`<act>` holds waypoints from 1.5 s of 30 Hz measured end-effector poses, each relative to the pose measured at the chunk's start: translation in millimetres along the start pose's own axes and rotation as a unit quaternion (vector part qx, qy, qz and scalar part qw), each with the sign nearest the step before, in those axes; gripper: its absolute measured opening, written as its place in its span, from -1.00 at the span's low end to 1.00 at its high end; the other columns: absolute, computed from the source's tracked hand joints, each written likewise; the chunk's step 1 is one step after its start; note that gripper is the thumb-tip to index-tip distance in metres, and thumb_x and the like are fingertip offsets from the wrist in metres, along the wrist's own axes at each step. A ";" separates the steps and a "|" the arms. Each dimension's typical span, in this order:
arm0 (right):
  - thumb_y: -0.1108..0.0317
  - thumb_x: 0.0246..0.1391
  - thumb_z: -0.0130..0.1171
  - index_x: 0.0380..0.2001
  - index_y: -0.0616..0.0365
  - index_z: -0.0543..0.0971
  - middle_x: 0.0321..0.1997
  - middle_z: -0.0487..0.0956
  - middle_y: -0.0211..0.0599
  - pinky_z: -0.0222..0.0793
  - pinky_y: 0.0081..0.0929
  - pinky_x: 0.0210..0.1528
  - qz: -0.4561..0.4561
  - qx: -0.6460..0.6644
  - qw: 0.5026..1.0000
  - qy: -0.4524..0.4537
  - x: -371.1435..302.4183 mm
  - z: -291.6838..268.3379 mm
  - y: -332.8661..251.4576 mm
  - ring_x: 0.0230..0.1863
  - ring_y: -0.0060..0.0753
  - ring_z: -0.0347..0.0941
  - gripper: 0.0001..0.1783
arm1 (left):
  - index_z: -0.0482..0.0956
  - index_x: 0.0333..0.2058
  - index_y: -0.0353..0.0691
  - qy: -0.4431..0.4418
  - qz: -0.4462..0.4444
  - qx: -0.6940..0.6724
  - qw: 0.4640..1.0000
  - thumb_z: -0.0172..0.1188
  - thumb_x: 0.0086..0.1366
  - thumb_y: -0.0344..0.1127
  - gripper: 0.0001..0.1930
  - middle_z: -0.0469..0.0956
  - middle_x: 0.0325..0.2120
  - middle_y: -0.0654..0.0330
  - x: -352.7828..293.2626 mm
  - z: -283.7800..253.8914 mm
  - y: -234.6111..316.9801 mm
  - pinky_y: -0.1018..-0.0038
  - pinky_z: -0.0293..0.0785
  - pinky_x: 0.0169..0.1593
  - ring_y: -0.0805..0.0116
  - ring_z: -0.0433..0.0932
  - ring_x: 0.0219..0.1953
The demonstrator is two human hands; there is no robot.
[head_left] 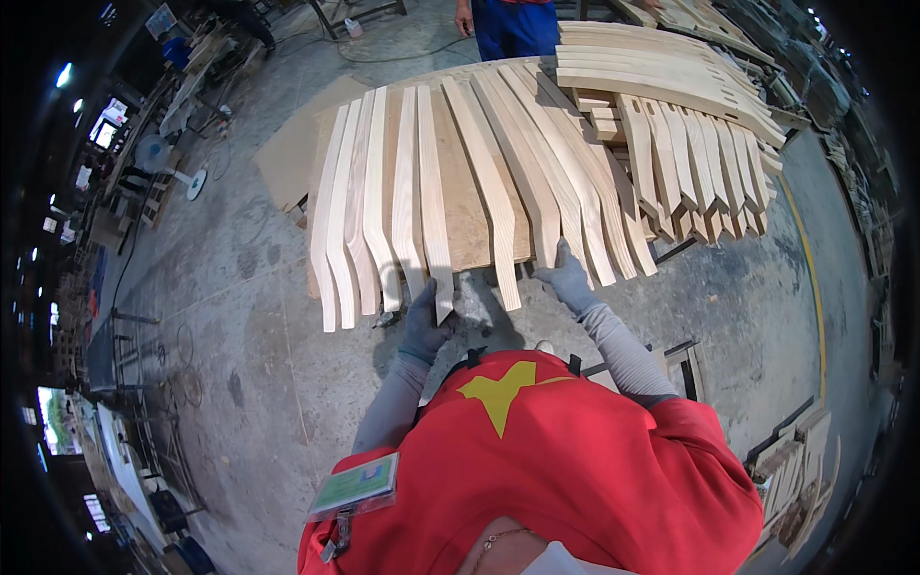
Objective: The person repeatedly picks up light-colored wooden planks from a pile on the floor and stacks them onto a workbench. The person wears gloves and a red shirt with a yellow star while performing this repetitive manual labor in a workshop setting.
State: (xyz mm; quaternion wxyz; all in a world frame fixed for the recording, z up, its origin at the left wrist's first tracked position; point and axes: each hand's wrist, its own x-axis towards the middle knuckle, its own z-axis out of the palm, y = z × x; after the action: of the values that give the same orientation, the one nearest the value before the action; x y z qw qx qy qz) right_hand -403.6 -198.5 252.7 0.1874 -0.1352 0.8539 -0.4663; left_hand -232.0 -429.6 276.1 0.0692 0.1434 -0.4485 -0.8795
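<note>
Pale curved wooden slats (377, 192) lie side by side across a brown board-topped table, their bent ends jutting over its near edge. My left hand (424, 328), in a grey glove, is closed round the near end of one slat (431, 206) left of the middle. To the right, my gloved right hand (571, 284) grips the end of a wider slat (520, 158), thumb below and fingers along its right side. Between my hands a single slat (494, 192) lies apart from the others, touched by neither hand.
Stacked slotted wooden pieces (661, 67) and notched shorter pieces (685, 158) fill the table's right side. A person in blue trousers (517, 29) stands beyond the far edge. A flat brown sheet (302, 144) lies on the floor left of the table. More wood pieces (795, 479) sit at lower right.
</note>
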 end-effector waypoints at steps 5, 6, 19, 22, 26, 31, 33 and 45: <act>0.24 -0.27 0.33 0.24 0.59 -0.08 0.19 0.30 0.11 0.23 -0.58 0.10 0.024 0.262 0.959 -0.103 -2.3 -9.4 -12.6 0.11 -0.32 0.32 0.12 | 0.45 -0.20 -0.24 0.013 -0.174 -0.433 0.884 0.14 0.24 -0.11 -0.68 0.50 -0.33 0.11 -9.6 -25.1 -5.8 0.42 0.51 -0.24 0.28 0.52 -0.29; 0.27 -0.26 0.32 0.24 0.59 -0.09 0.20 0.29 0.10 0.23 -0.58 0.10 0.031 0.272 0.956 -0.107 -5.1 -9.4 -18.2 0.11 -0.32 0.31 0.11 | 0.45 -0.21 -0.25 0.023 -0.158 -0.417 0.895 0.13 0.25 -0.12 -0.69 0.51 -0.33 0.10 -11.8 -23.9 -6.8 0.43 0.51 -0.26 0.27 0.52 -0.31; 0.52 -0.22 0.20 0.24 0.52 -0.02 0.12 0.36 -0.06 0.27 -0.55 0.09 0.065 0.322 0.938 -0.108 -13.9 -15.7 -34.1 0.06 -0.33 0.36 -0.05 | 0.42 -0.18 -0.40 -0.020 -0.220 -0.482 0.848 0.12 0.26 -0.13 -0.61 0.45 -0.38 0.08 -11.2 -19.6 16.0 0.45 0.49 -0.25 0.29 0.47 -0.34; 0.51 -0.21 0.20 0.25 0.51 -0.03 0.12 0.35 -0.06 0.26 -0.55 0.10 0.046 0.356 0.928 -0.100 -12.3 -19.7 -30.1 0.06 -0.32 0.36 -0.06 | 0.43 -0.19 -0.33 -0.023 -0.210 -0.462 0.862 0.10 0.28 -0.15 -0.68 0.46 -0.37 0.10 -5.3 -19.2 12.6 0.42 0.50 -0.25 0.29 0.48 -0.32; 0.48 -0.21 0.22 0.25 0.52 -0.07 0.19 0.28 -0.01 0.21 -0.52 0.16 0.070 0.353 0.925 -0.125 -14.7 -15.8 -41.6 0.13 -0.28 0.30 -0.02 | 0.47 -0.22 -0.22 -0.020 -0.184 -0.419 0.889 0.09 0.29 -0.17 -0.76 0.50 -0.30 0.11 -10.1 -35.3 7.5 0.37 0.50 -0.18 0.30 0.51 -0.22; 0.39 -0.21 0.25 0.26 0.48 -0.05 0.25 0.24 0.11 0.18 -0.45 0.20 0.030 0.030 0.999 -0.012 -8.8 -2.0 -20.9 0.22 -0.13 0.25 0.00 | 0.45 -0.16 -0.35 0.014 0.155 0.373 0.915 0.26 0.14 -0.27 -0.65 0.50 -0.28 0.06 -16.9 -32.5 1.4 0.37 0.46 -0.07 0.23 0.50 -0.18; 0.34 -0.22 0.25 0.24 0.45 -0.01 0.15 0.30 0.25 0.25 -0.32 0.14 0.028 -0.086 0.996 0.021 -18.2 6.8 -12.2 0.09 0.07 0.35 -0.01 | 0.44 -0.17 -0.39 0.005 0.243 0.530 0.812 0.29 0.10 -0.33 -0.64 0.49 -0.29 0.03 -17.8 -4.4 16.9 0.42 0.46 -0.10 0.24 0.50 -0.20; 0.09 -0.01 0.15 0.26 0.36 -0.03 0.03 0.40 0.23 0.36 -0.26 0.01 -0.118 -0.191 0.974 0.019 -30.1 70.6 -53.4 -0.04 0.13 0.43 -0.08 | 0.40 -0.26 -0.32 -0.044 0.140 0.447 0.882 0.26 0.00 -0.46 -0.70 0.40 -0.36 0.11 -8.0 -27.3 -6.6 0.44 0.42 -0.14 0.27 0.40 -0.29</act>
State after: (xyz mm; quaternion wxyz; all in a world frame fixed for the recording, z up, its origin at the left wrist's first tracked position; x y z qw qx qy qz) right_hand -342.2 -267.1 268.8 0.0852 -0.2592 0.9087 -0.3161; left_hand -215.7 -444.8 257.1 0.1005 0.0562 -0.8120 -0.5722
